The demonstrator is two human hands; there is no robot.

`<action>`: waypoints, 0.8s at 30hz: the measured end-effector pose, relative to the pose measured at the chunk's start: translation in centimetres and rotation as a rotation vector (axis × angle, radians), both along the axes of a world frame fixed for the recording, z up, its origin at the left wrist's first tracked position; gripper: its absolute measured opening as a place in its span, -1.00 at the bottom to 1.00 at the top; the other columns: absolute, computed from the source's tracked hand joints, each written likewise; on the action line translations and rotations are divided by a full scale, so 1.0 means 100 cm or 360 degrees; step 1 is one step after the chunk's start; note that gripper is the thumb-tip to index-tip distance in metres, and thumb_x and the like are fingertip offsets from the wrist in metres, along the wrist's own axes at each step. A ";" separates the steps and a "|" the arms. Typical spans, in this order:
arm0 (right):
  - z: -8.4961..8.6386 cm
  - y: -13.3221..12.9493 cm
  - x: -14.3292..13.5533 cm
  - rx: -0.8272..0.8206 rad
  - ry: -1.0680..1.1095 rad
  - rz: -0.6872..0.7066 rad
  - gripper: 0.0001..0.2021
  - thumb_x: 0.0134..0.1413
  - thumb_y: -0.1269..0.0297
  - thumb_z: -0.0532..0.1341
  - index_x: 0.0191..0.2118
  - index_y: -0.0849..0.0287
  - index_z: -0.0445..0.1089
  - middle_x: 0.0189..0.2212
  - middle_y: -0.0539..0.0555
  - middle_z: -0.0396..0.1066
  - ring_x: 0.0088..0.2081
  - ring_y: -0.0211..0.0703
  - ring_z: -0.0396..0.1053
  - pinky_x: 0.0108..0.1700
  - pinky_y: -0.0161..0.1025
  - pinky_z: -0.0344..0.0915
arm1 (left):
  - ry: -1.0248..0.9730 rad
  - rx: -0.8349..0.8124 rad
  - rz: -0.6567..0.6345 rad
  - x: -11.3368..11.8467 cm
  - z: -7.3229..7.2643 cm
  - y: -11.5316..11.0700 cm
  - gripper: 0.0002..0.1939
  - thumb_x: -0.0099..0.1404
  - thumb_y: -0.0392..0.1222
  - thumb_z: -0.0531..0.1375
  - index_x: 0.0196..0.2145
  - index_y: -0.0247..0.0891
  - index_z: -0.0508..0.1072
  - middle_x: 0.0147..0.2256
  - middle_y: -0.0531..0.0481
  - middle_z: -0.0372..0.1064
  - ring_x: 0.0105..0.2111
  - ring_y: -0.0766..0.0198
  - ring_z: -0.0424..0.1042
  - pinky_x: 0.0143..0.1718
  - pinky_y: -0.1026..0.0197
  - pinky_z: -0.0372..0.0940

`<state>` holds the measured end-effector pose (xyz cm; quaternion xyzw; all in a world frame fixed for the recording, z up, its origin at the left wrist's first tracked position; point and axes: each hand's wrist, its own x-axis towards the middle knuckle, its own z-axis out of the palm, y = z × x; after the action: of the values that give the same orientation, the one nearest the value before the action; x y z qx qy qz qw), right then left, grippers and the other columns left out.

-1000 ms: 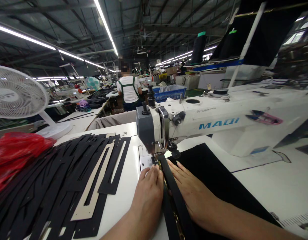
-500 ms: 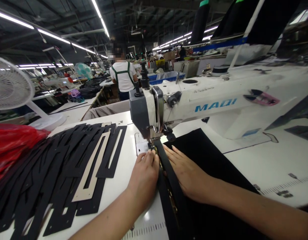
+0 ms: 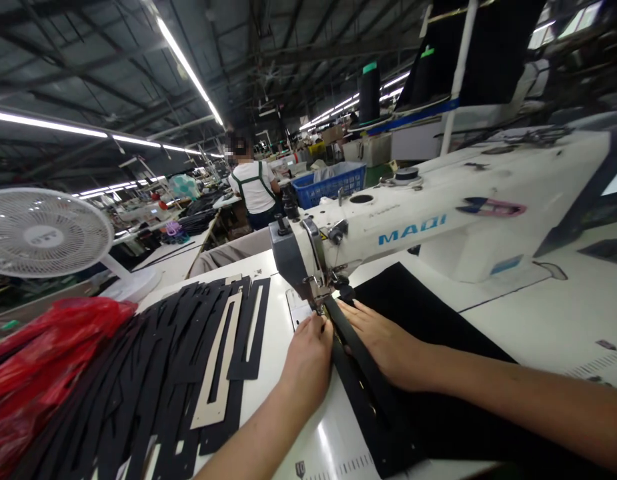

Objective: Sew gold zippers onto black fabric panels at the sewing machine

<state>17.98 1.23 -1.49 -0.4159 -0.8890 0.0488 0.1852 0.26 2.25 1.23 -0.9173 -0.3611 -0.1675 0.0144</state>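
My left hand (image 3: 311, 353) is just in front of the sewing machine's presser foot (image 3: 318, 303). Its fingers are bunched and closed on the edge of a black fabric strip (image 3: 355, 400) with a brass-coloured zipper in it. The strip runs under the foot and back toward me. To its right, my right hand (image 3: 388, 340) lies flat, fingers stretched out, over a large black fabric panel (image 3: 413, 293). Its palm edge touches the raised side of the strip. The white sewing machine (image 3: 468, 233) stands over the work; the needle tip is hard to make out.
Left on the white table lie many overlapping black slotted frames (image 3: 153, 360), with one beige frame (image 3: 218, 373) on top. Beyond are a red plastic bag (image 3: 68, 347) and a white fan (image 3: 43, 233). Pink-handled thread snips (image 3: 493, 207) rest on the machine arm. A person (image 3: 255, 187) stands behind.
My view has tilted up and shifted left, so everything sits lower and most things farther right. Both hands keep about the same place by the foot; the strip's near end now shows.
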 end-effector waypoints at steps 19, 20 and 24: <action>-0.009 -0.096 -0.026 0.1245 0.0199 0.0077 -0.62 0.04 0.65 -0.12 -0.31 0.35 0.44 -0.32 0.25 0.44 -0.21 -0.03 0.37 -0.10 -0.14 0.33 | -0.0253 -0.0016 0.0054 -0.014 -0.008 -0.037 -0.60 0.14 -0.51 0.05 -0.08 -0.34 0.42 -0.04 -0.22 0.37 -0.02 0.04 0.35 -0.03 -0.02 0.32; -0.008 -0.096 -0.027 0.1239 0.0167 0.0086 -0.63 0.04 0.64 -0.11 -0.30 0.37 0.44 -0.34 0.25 0.45 -0.22 -0.02 0.38 -0.12 -0.14 0.35 | -0.0254 0.0012 0.0067 -0.013 -0.010 -0.039 -0.62 0.14 -0.51 0.05 -0.11 -0.36 0.44 -0.06 -0.23 0.38 -0.05 0.04 0.37 -0.04 -0.01 0.33; -0.008 -0.100 -0.027 0.1144 0.0087 0.0111 -0.65 0.04 0.61 -0.09 -0.30 0.39 0.44 -0.42 0.25 0.44 -0.34 -0.03 0.40 -0.24 -0.13 0.39 | -0.0174 0.0121 0.0053 -0.012 -0.014 -0.049 -0.65 0.09 -0.52 0.08 -0.17 -0.37 0.46 -0.11 -0.24 0.42 -0.12 0.04 0.43 -0.10 0.01 0.37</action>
<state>15.29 -8.77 -2.28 -0.2920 -0.8578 -0.2495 0.3415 -0.96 -2.62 -0.21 -0.8994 -0.3698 -0.2306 0.0322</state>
